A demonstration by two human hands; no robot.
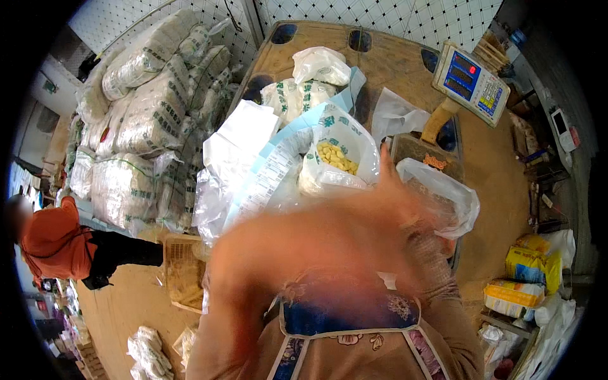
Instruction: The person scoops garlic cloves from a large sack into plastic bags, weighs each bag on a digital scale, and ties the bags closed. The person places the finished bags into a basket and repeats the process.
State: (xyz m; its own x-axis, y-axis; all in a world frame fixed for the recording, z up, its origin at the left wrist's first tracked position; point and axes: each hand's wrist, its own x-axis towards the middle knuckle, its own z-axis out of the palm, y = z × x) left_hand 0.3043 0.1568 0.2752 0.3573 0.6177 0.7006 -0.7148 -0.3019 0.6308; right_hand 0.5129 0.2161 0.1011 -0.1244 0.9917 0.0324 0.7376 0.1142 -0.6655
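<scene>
My left hand (310, 234) is a motion-blurred sweep across the lower middle, its fingers too smeared to read. Behind it my right hand (402, 196) reaches up beside the scale's platform (405, 149), one finger extended; its other fingers are blurred or hidden. A clear plastic bag (456, 196) lies by this hand. An open printed bag (342, 126) holding yellow pieces (335, 158) sits left of the scale, with pale blue printed sheets (259, 177) beside it and filled bags (316, 66) behind. The scale's display (468, 82) stands at upper right on a post.
Wrapped bales (145, 114) are stacked left of the table (373, 69). A person in an orange top (57, 237) is at the left edge, near a plastic crate (180, 272). White bundles (145, 354) lie on the floor (120, 310); yellow sacks (525, 266) are at the right.
</scene>
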